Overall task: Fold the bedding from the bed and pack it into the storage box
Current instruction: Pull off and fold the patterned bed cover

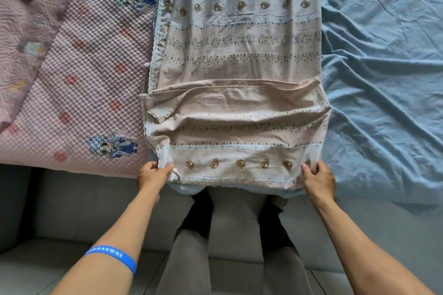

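Note:
A pale pink sheet printed with small brown bears and leafy bands lies in a long strip down the middle of the bed, folded lengthwise. Its near end is doubled over into a flap whose edge runs across the strip. My left hand pinches the near left corner of that flap at the bed's edge. My right hand grips the near right corner. Both corners are lifted slightly off the mattress. No storage box is in view.
A pink quilted blanket with cartoon figures covers the bed's left side. A wrinkled blue sheet covers the right side. I stand on grey floor at the bed's foot, legs below the fabric.

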